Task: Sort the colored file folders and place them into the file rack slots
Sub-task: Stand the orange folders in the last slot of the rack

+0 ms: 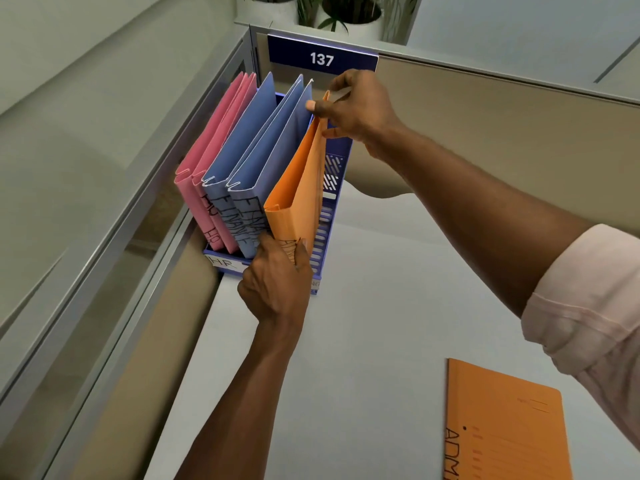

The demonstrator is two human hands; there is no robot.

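Note:
A blue plastic file rack (329,216) stands in the desk's far left corner. Its left slot holds two pink folders (211,161) marked HR, and the middle holds two blue folders (256,147) marked FINANCE. An orange folder (301,188) stands in the right slot, leaning left. My right hand (356,105) pinches its top edge at the back. My left hand (277,282) grips its spine at the front bottom. A second orange folder (502,424) marked ADMIN lies flat on the desk at the lower right.
The white desk (363,341) is bounded by beige partition walls at the left and back. A blue sign (322,58) reading 137 hangs above the rack, with potted plants (346,12) on the ledge behind. A white HR label (225,263) sits on the rack's front.

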